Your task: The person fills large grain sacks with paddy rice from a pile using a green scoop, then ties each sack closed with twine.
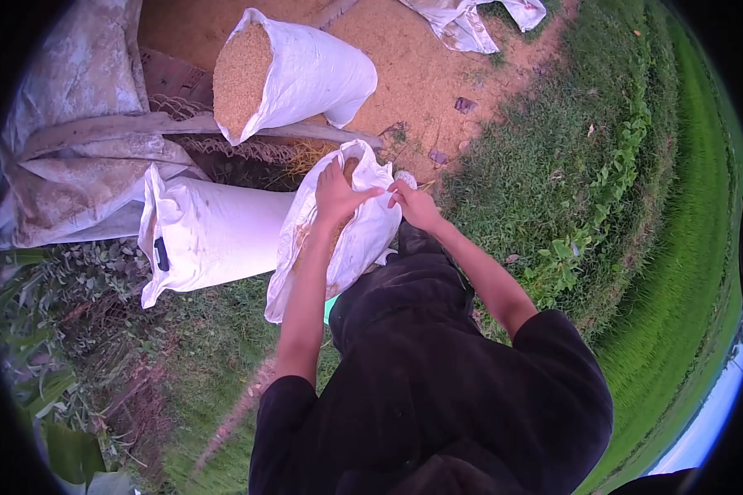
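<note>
An open white sack (371, 235) with grain inside stands right in front of my legs. My left hand (336, 194) reaches over its mouth, fingers extended and thumb pointing toward the far rim. At the sack's right edge, my right hand (415, 205) has its fingers bent around a bit of the rim cloth. The two hands are close together but apart. Just left of this sack is another white sack (223, 231), its top folded over and a small dark object (161, 254) on it. Beyond them is a third white sack (314, 78), open and full of grain.
A dirty grey tarp (74, 66) lies at the upper left, beside netting and bricks. Loose grain covers the ground (413, 82) at the top. White cloth (462, 25) lies farther back. Grass (545, 157) runs along the right, and leafy plants stand at the lower left.
</note>
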### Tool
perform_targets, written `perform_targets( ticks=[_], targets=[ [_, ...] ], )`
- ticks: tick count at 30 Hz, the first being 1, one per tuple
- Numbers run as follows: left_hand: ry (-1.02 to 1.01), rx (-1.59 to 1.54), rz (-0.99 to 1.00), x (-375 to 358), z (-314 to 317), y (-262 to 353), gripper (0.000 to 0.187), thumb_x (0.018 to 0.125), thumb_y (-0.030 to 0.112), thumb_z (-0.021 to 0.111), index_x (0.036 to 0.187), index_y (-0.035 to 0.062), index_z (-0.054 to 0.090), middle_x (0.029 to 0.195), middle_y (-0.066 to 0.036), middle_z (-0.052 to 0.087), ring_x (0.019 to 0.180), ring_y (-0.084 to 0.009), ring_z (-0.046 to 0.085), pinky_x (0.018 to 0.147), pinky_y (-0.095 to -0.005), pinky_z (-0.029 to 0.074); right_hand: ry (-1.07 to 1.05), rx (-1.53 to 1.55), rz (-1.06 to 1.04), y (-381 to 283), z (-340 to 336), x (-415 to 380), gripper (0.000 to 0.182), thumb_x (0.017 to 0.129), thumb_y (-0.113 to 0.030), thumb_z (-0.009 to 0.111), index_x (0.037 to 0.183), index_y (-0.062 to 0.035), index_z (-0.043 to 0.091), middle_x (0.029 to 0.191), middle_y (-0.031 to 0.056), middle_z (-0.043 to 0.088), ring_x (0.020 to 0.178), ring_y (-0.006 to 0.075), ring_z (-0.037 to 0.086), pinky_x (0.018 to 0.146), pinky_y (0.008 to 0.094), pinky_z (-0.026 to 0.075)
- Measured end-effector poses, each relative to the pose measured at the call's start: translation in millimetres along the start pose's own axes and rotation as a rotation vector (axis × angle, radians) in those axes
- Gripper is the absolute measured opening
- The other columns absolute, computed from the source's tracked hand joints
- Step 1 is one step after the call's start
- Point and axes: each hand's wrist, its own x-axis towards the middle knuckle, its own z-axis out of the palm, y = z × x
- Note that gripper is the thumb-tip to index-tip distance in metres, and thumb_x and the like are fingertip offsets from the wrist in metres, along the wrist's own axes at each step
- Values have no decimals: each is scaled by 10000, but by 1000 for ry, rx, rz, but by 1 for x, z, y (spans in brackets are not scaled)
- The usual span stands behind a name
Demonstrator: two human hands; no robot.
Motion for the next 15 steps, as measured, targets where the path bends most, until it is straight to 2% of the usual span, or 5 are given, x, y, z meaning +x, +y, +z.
perform_targets(
  ticks=[1, 3, 5, 10, 15],
  targets=[
    [-4, 4, -8, -2, 5, 0, 714, 761, 448, 744, 1225, -32, 492, 1238, -218, 555, 1189, -377, 503, 981, -466, 393, -1, 79, -9, 1, 5, 3, 173, 947, -122, 471, 1115, -92, 505, 864, 54, 711, 845, 318, 672, 734, 417, 504],
    [-9, 72, -67, -4, 15, 1, 811, 642, 354, 838, 1223, -58, 448, 1215, -212, 530, 1168, -383, 482, 997, -460, 378, -7, 161, -13, 3, 7, 6, 170, 948, -114, 470, 1112, -85, 503, 855, 53, 709, 847, 314, 670, 741, 407, 500],
    [73, 60, -68, -7, 26, 2, 722, 609, 249, 844, 1173, -31, 491, 1132, -193, 557, 1105, -370, 510, 982, -448, 393, -13, 164, 33, 4, 2, 6, 166, 950, -101, 465, 1109, -74, 504, 856, 56, 707, 855, 307, 667, 759, 391, 491],
    [278, 121, -83, -11, 36, 6, 378, 741, 137, 724, 1052, 0, 558, 1051, -187, 593, 1046, -366, 543, 970, -448, 398, -16, 144, 24, 23, -18, -17, 175, 953, -127, 459, 1124, -102, 489, 834, 46, 704, 808, 318, 668, 717, 429, 493],
    [204, 119, -132, -13, 44, 4, 240, 784, 100, 662, 995, 21, 579, 975, -181, 624, 948, -355, 596, 815, -454, 474, -79, 153, 101, 31, -17, -23, 181, 955, -132, 455, 1130, -104, 491, 846, 45, 706, 808, 312, 667, 727, 422, 492]
  ],
)
